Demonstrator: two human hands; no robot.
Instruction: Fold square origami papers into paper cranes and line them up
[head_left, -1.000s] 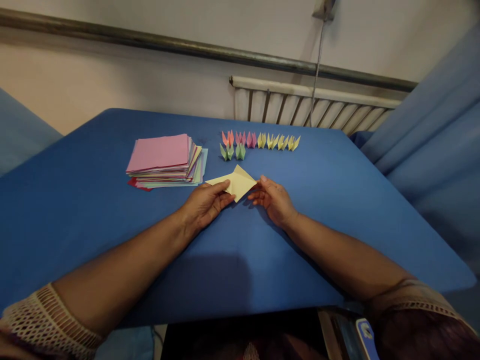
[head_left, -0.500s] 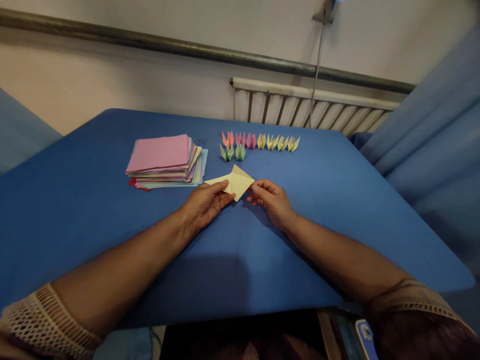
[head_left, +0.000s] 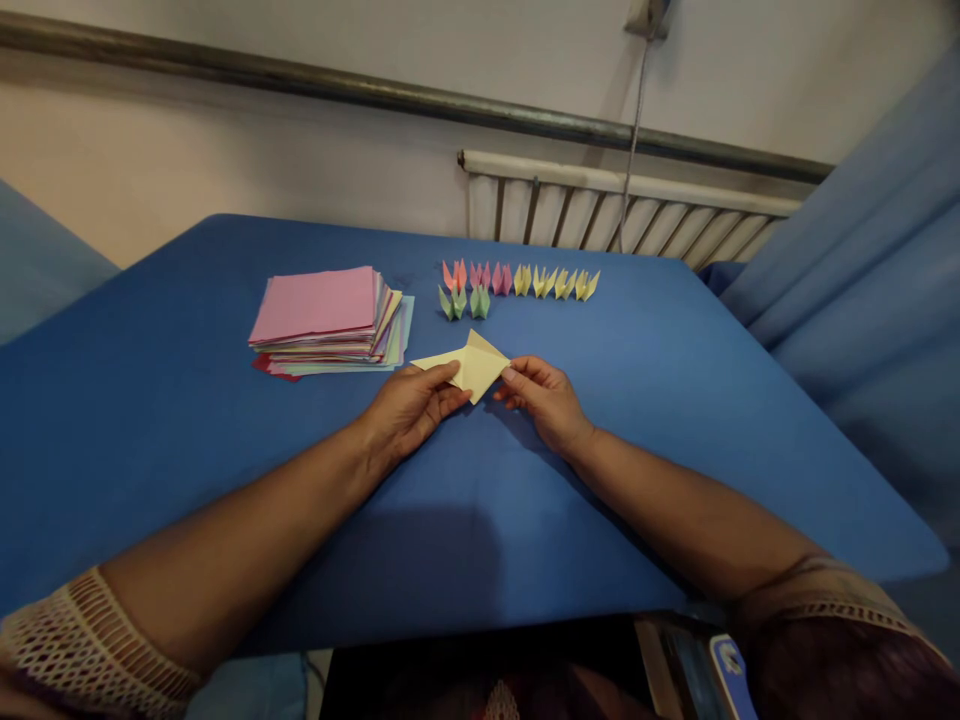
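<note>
A partly folded sheet of yellow paper [head_left: 480, 370] is held just above the blue table [head_left: 600, 420]. My left hand [head_left: 416, 405] pinches its left part, thumb on top and fingers beneath. At the right corner, the thumb and index finger of my right hand [head_left: 547, 400] close on the paper's tip. Beyond the hands stand several small folded paper cranes: green ones [head_left: 466, 302] in front, with red, pink and yellow ones [head_left: 555, 284] in a row behind.
To the left lies a thick stack of coloured paper [head_left: 315, 305], pink on top. A white radiator [head_left: 570, 205] and a metal pipe [head_left: 375, 90] run along the wall behind. Blue curtain [head_left: 877, 300] hangs at the right.
Both hands keep their hold on the yellow paper and have barely moved. The view has shifted very slightly.
</note>
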